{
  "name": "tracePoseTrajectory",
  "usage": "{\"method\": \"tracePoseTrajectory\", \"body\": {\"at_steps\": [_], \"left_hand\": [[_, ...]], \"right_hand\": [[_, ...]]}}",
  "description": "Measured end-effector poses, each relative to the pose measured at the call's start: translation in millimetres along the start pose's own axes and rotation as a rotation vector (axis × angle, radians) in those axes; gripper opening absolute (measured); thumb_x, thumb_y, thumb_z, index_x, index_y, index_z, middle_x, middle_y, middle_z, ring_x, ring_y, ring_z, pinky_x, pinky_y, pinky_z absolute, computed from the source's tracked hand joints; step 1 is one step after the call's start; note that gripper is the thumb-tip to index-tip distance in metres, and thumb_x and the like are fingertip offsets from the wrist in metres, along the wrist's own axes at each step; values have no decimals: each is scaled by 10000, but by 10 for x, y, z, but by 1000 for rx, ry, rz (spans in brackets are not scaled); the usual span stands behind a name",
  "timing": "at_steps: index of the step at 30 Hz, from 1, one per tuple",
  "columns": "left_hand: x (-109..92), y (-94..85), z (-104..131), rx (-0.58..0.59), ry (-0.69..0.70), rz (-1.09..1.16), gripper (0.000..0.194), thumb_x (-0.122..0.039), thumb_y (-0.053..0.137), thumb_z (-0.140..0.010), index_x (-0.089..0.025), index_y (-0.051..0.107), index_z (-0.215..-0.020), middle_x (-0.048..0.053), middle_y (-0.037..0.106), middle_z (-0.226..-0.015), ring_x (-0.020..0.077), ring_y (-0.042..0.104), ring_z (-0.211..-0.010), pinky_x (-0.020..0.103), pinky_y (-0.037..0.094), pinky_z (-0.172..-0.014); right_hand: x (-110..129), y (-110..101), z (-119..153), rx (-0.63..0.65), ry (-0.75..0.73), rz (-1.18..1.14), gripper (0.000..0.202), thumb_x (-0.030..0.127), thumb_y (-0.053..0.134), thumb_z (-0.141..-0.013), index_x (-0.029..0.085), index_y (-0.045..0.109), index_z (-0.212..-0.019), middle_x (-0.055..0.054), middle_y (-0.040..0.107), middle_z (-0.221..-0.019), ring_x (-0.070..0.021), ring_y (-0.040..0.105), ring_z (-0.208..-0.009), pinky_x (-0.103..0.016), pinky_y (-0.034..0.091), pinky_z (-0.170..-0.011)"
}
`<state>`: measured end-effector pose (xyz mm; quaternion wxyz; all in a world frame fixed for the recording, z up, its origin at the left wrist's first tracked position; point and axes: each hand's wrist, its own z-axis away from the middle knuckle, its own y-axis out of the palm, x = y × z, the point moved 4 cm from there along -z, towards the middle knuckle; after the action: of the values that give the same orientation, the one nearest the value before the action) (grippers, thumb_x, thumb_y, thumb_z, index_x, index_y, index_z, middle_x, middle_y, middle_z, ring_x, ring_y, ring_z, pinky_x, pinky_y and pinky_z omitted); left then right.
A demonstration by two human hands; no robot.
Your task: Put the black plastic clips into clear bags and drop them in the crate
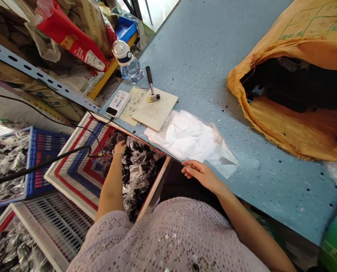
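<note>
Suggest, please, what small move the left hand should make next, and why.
I would probably have the left hand lift out one bagged piece: it reaches down among several in the striped crate, while the right hand, seemingly holding nothing, is by the edge of the blue table, near the white plastic bag.

On the tabletop [196, 68], the sack [298, 45] lies at the right, the bags [191, 136] near the front edge. Left of the bags is the board [157, 111], bearing the head of the hammer [151, 86]; the bottle [131, 70] stands behind. Below the near edge, a crate [77, 166] holds packets [138, 173], the left hand [120, 146] at their far end; other crates [46, 151] stand left
</note>
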<state>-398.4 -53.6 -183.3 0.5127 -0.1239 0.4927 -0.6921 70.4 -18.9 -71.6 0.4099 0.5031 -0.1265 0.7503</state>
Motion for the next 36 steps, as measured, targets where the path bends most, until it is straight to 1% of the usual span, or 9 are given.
{"method": "tracePoseTrajectory", "body": {"at_steps": [4,7,11,14,19,22,24,28,36], "left_hand": [[-38,387,554,126,42,60,389,-358,670,-953,-122,664,-1263,121,689,-1297,285,654,-1197,452,541,-1028],[-188,380,1106,262,126,85,365,-343,724,-860,-92,746,-1125,130,769,-1164,312,681,-1159,407,526,-1031],[-862,186,1962,806,442,162,351,-432,735,-847,-160,778,-1065,87,799,-1050,266,741,-1003,371,581,-929],[-1895,132,2457,1034,809,222,366,-436,646,-943,-215,719,-1226,92,773,-1174,237,734,-1063,374,579,-963],[-4461,768,2744,515,1382,151,294,-301,617,-961,-209,700,-1228,123,721,-1257,275,659,-1199,461,470,-1124],[-5750,1258,2650,218,1182,186,487,-246,774,-839,-64,629,-1267,269,574,-1388,410,551,-1341,531,403,-1161],[-6216,1482,2600,260,1007,326,719,-186,875,-707,-24,557,-1331,333,405,-1519,478,455,-1416,556,363,-1177],[-6147,1673,2612,518,888,501,694,-213,816,-747,-76,520,-1360,275,508,-1450,384,585,-1295,490,486,-1071],[-4148,1640,3103,1506,421,843,663,-693,577,-858,-150,616,-1236,68,674,-781,156,611,-580,234,441,-470]], "right_hand": [[-11,-21,19,19,3,-11,352,441,680,-925,208,677,-1188,-75,757,-1017,-168,703,-864,-354,589,-801],[-14,-57,113,12,0,-28,361,437,693,-914,205,680,-1190,-73,756,-1019,-165,708,-869,-346,593,-807],[66,-276,287,4,-37,-76,363,440,722,-890,202,701,-1163,-71,764,-1012,-167,716,-857,-348,599,-807],[252,-765,368,-151,-124,-81,379,454,746,-859,204,715,-1143,-70,770,-1001,-167,712,-815,-356,596,-793],[694,-1742,647,-630,-332,-141,385,477,778,-804,220,716,-1084,-53,768,-966,-170,701,-815,-363,586,-800],[790,-1939,882,-713,-408,-204,385,492,766,-819,227,714,-1093,-56,768,-975,-180,704,-839,-369,585,-796],[715,-1948,1010,-706,-390,-216,392,508,768,-819,222,718,-1081,-62,770,-958,-180,702,-820,-366,584,-776],[433,-1985,1157,-692,-296,-200,429,540,770,-818,210,706,-1085,-71,768,-946,-181,699,-802,-360,581,-764],[716,-2183,997,-938,-472,428,485,645,476,-998,230,583,-1226,-110,728,-1094,-236,692,-919,-396,557,-809]]}}
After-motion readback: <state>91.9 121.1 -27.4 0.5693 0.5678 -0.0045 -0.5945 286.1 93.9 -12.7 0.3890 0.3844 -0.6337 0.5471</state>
